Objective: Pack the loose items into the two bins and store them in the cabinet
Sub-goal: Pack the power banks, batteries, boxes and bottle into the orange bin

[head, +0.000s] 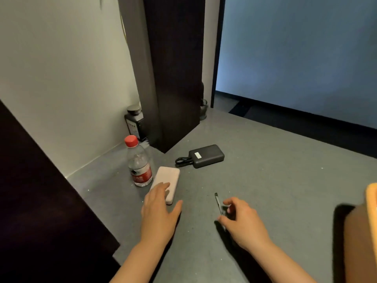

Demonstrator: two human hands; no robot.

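Bin [370, 198]: orange rim at the right hand's far right, contents hidden.
Left hand [158, 209]: fingers straight, resting on pink power bank [166, 183].
Right hand [242, 221]: pinching pen [218, 204].
Bottle [138, 162]: capped, just beyond left hand.

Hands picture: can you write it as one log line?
left hand: reaching onto pink power bank | right hand: pinching pen | bottle, black power bank: loose on counter

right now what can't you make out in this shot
Head view only:
- Orange-rimmed brown bin: cut off by the right edge; contents unseen.
- Dark jar with black lid: half hidden by the dark cabinet panel; label too small.
- Black pen: lower end covered by the right hand.
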